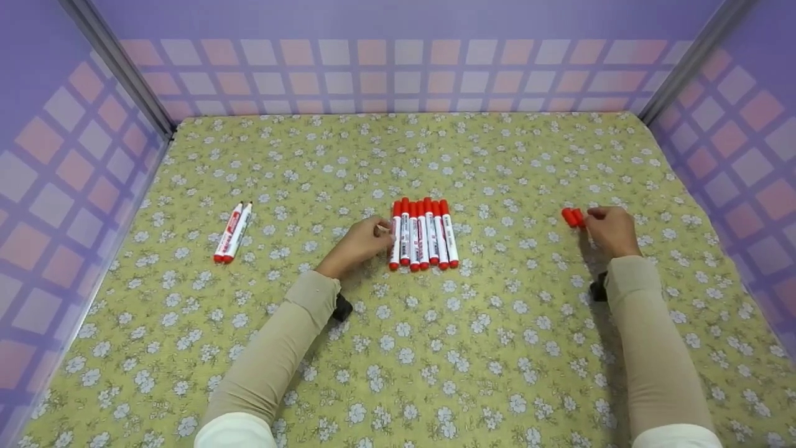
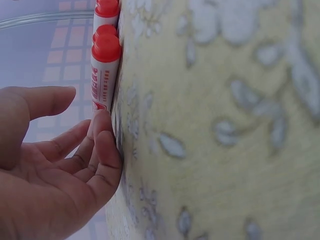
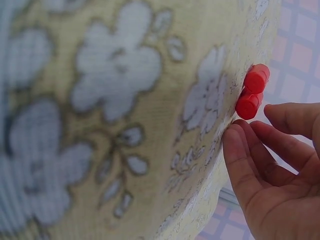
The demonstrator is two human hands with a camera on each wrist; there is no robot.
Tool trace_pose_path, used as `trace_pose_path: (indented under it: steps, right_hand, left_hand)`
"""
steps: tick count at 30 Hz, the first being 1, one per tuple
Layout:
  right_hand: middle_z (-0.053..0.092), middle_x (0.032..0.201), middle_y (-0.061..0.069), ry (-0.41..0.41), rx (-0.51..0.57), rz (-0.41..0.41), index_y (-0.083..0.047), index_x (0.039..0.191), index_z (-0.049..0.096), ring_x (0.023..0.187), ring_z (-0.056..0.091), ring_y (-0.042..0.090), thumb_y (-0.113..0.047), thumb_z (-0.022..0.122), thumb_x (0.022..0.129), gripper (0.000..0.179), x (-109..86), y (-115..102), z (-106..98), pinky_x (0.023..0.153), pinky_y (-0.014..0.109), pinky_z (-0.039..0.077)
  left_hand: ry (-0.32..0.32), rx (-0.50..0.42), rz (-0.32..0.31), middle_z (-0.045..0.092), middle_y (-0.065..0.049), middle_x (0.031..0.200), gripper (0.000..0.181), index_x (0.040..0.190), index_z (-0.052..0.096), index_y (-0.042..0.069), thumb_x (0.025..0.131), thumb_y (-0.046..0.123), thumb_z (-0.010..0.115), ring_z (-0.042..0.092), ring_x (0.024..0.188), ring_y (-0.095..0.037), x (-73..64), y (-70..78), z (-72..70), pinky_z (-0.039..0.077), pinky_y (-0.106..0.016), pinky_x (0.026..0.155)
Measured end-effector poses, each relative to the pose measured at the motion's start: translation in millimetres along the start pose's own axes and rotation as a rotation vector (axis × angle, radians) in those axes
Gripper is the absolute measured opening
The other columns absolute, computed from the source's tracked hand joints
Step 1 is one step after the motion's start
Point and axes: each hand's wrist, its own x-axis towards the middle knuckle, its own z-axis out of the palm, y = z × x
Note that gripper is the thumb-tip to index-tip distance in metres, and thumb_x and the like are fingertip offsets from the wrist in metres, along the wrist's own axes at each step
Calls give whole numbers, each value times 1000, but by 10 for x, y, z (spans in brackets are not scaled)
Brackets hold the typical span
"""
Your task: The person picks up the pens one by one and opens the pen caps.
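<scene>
Several white markers with red caps lie side by side in a row (image 1: pixel 421 233) in the middle of the table. My left hand (image 1: pixel 367 239) is at the row's left side. In the left wrist view, its fingertips are right at the barrel of the nearest marker (image 2: pixel 103 75), thumb held apart. Over to the right, two loose red marker caps (image 1: pixel 573 218) lie together on the cloth. Beside them is my right hand (image 1: pixel 612 231). In the right wrist view, its thumb and fingers stand apart with nothing between them, close to the nearer cap (image 3: pixel 248 104).
Two uncapped markers (image 1: pixel 233 232) lie side by side at the left, dark tips pointing away. A yellow flowered cloth (image 1: pixel 398 348) covers the table. Purple checked panels (image 1: pixel 398 68) rise behind and at both sides.
</scene>
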Motion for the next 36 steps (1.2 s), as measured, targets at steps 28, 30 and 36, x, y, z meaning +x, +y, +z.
trace_pose_path:
  steps: [28,30,36]
  right_hand:
    - [48,138,28,37,-23,-59,2,140,46,112,52,35,-27,40,100,50,-61,-12,-47,84,43,47]
    - [49,138,28,38,-22,-59,2,140,46,110,52,34,-27,40,100,50,-61,-15,-47,82,41,47]
    - [50,136,29,51,-20,-83,3,139,47,114,53,37,-26,40,100,50,-58,-7,-45,84,43,47]
  left_hand:
    - [66,129,-121,60,-11,115,43,127,54,2,93,27,62,54,88,-18,187,147,75,45,-30,71]
    - [69,135,-138,60,-11,115,42,127,54,2,94,27,62,54,88,-18,192,163,82,45,-30,71]
    - [89,151,-164,61,-10,110,37,121,56,2,93,24,62,54,85,-17,203,209,94,46,-28,70]
